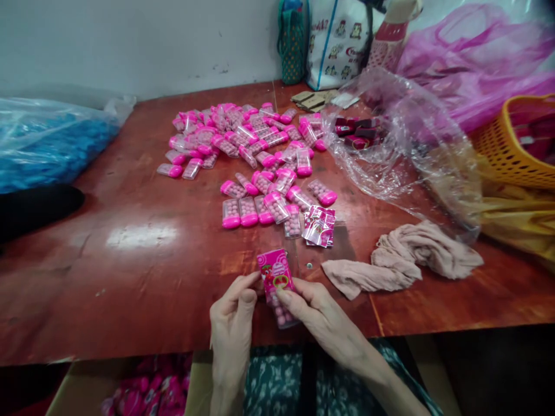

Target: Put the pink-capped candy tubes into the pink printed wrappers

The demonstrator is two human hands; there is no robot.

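Near the table's front edge, my right hand pinches a small clear candy container filled with pink balls. Its thumb presses a pink printed sleeve, which covers the upper part of the container. My left hand is at the left side, index finger reaching to the sleeve's edge and thumb standing apart from it; its other fingers are mostly hidden. Just beyond lie a small stack of flat pink printed sleeves and several pink-capped candy containers. A larger pile of such containers spreads farther back.
A crumpled beige cloth lies right of my hands. Behind it are a clear plastic bag and a yellow basket. A bag of blue items sits left. Below the table, a cardboard box holds pink packs.
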